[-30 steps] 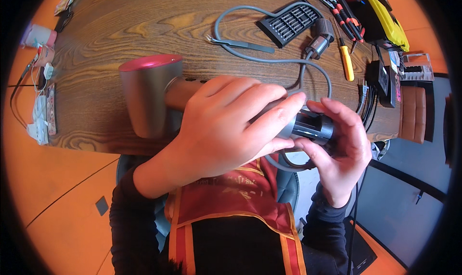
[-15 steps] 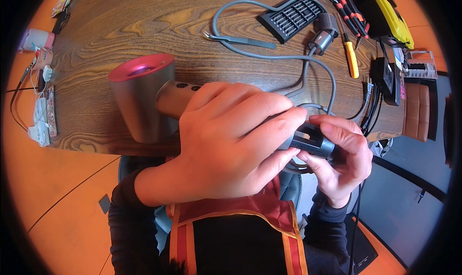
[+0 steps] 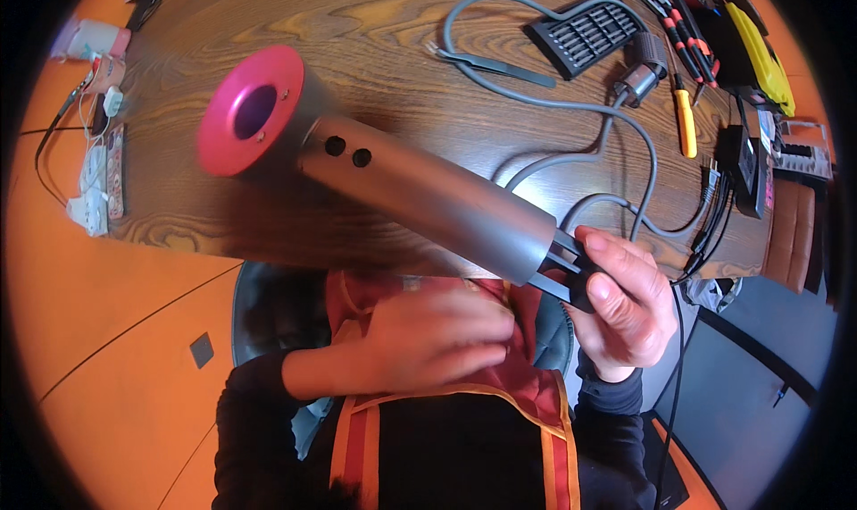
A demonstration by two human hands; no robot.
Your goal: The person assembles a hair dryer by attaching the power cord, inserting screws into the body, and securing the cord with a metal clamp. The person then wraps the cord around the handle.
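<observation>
A hair dryer (image 3: 428, 199) with a grey handle and a pink ring head slants over the table's near edge, its head up to the left. Two dark round holes show near the top of its handle. Out of the lower handle end sticks a black slotted part (image 3: 564, 264). Thumb and fingers of my right hand (image 3: 629, 300) pinch that black part and bear the dryer. My left hand (image 3: 442, 331) is apart from it, below the handle in front of my apron; motion smears its fingers.
A grey cable (image 3: 536, 102) loops over the wooden table (image 3: 375, 28), past tweezers (image 3: 500, 68) and a black bit case (image 3: 589, 35). A yellow-handled screwdriver (image 3: 686, 126), red-black pliers (image 3: 683, 50) and black adapters (image 3: 748, 157) lie at right. A power strip (image 3: 116, 175) is at left.
My left hand has come off the handle and moved down toward my chest. The hair dryer has tipped up, its pink ring now turned to face me. My right hand keeps its grip.
</observation>
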